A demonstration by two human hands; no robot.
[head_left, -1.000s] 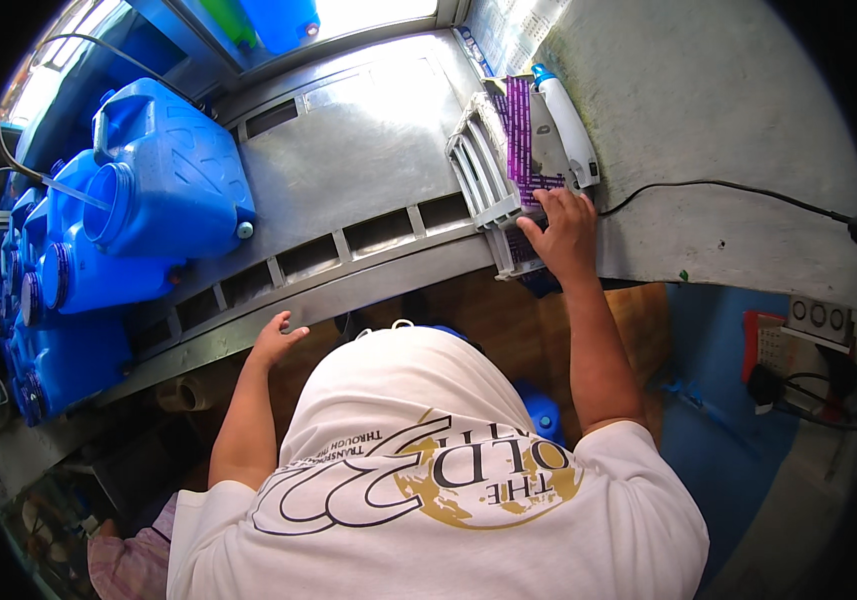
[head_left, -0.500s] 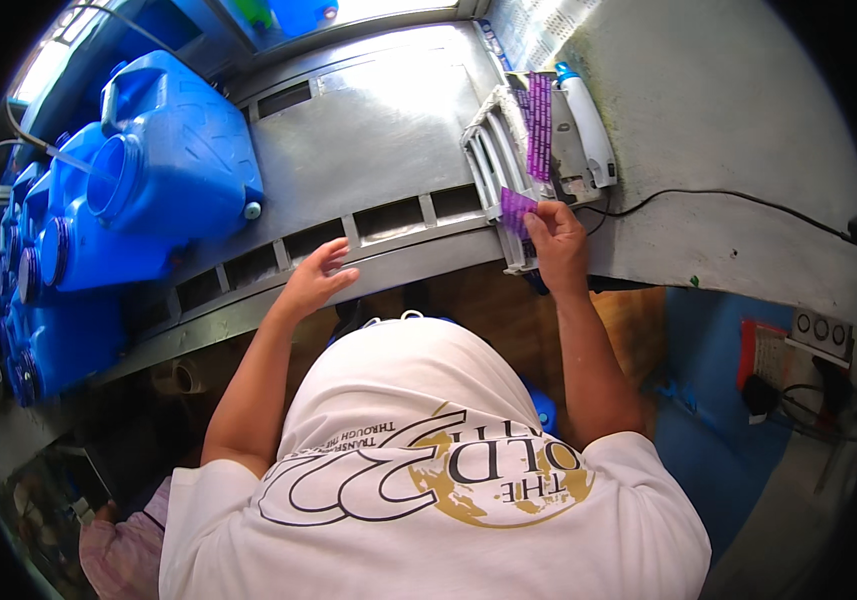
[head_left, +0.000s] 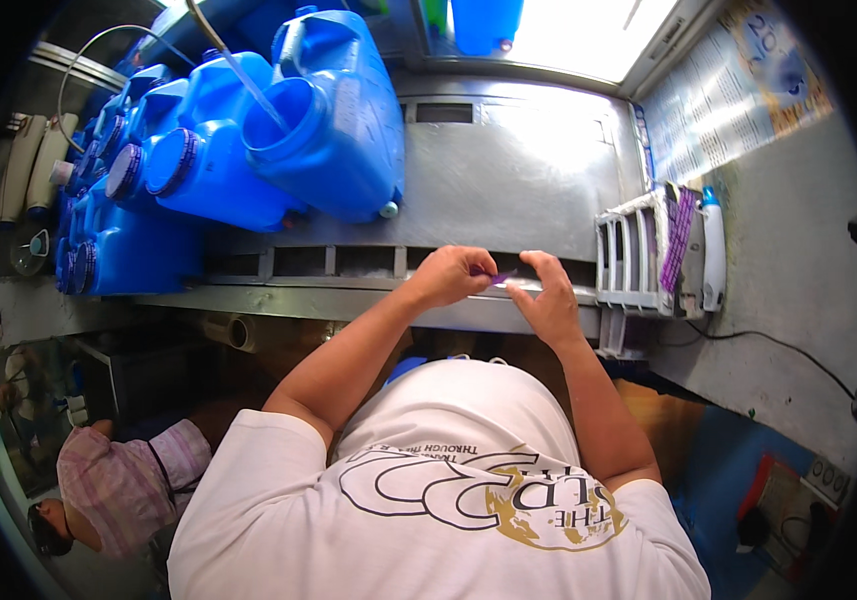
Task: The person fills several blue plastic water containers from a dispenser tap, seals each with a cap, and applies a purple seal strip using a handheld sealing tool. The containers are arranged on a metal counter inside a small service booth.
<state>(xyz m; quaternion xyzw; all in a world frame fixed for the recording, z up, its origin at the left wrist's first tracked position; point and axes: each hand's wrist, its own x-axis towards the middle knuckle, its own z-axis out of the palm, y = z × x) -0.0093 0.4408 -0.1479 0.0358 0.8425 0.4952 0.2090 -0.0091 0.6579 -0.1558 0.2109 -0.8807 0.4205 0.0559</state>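
Observation:
My left hand is closed in a pinch on a small purple plastic strip, seen nearly edge-on in front of the metal counter's slots. Just to its right, my right hand has thumb and fingers apart, close to the strip's free end; no firm grip shows there. A longer purple printed strip hangs over the white slatted rack at the right. Up to the left stands a blue water jug with its wide mouth uncapped and a clear hose running into it.
Several more blue jugs, including a capped one, crowd the counter's left. A white and blue handheld device stands beside the rack, with a black cable below. Behind me at the lower left is another person.
The view has swung left. My right hand has come away from the rack with the purple strip to meet my left hand. My left hand, formerly empty, now pinches the strip; my right fingers have parted.

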